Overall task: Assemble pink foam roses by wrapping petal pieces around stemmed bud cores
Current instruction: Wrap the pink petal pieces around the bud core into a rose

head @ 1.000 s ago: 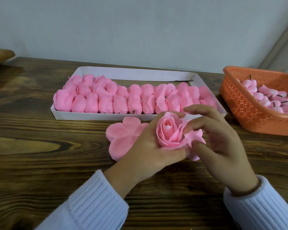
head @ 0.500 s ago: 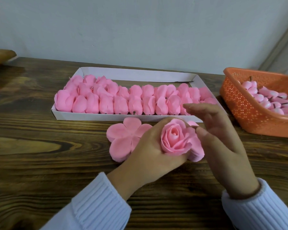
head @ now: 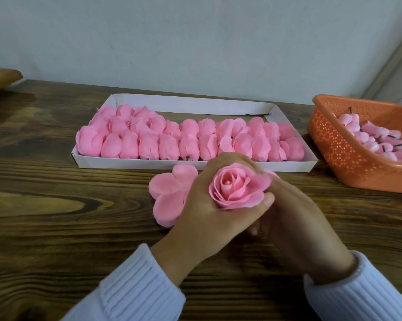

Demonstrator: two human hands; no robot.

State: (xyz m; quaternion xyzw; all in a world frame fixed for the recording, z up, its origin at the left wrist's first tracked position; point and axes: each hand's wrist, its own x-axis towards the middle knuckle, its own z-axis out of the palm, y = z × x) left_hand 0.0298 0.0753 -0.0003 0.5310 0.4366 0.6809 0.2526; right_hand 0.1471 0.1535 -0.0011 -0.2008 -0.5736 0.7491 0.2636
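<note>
A pink foam rose (head: 238,185) faces up at me, its petals spread around a tight centre. My left hand (head: 204,205) grips it from the left and below, fingers curled round its base. My right hand (head: 295,218) is tucked under the rose from the right, its thumb tip against the lower right petals; its fingers are hidden beneath. A stack of flat five-lobed petal pieces (head: 170,195) lies on the table just left of my left hand. The stem is hidden.
A white shallow box (head: 190,104) holding several finished pink roses lies just beyond my hands. An orange perforated basket (head: 339,154) with several bud cores stands at the right. The dark wooden table (head: 56,228) stretches left and toward me.
My right hand dropped from above the rose to beneath it. The outer petals have opened out wider, and the rose has turned to face up.
</note>
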